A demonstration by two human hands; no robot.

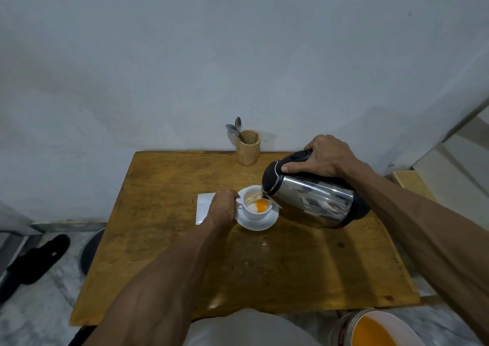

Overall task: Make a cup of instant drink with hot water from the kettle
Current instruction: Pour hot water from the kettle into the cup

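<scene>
Right hand (325, 156) closed around the black handle of the steel kettle (315, 200); thumb lies along the handle's near side. Kettle is tipped steeply, spout down and toward the left hand, base raised off the wooden table (164, 253). A thin stream runs from the spout into the white cup (255, 204), which sits just below and to the left of the right hand. Left hand (223, 208) is closed on the cup's handle, fingers pinched at it, knuckles toward the viewer. Cup stands upright on a white saucer (260, 222), directly between the two hands. Inside the cup: pale contents with a bright orange patch on the side nearer the spout. A white paper sachet (203, 208) lies flat on the table, partly under the left hand and on its outer side. Beyond both hands, at the table's far edge against the wall, a wooden holder (248, 148) stands upright with two metal spoons (235, 130) leaning out toward the left. Below the right forearm, off the table's near corner, a white bucket (370, 328) holds orange liquid. A black sandal (37, 258) lies on the floor well outside the left forearm.
</scene>
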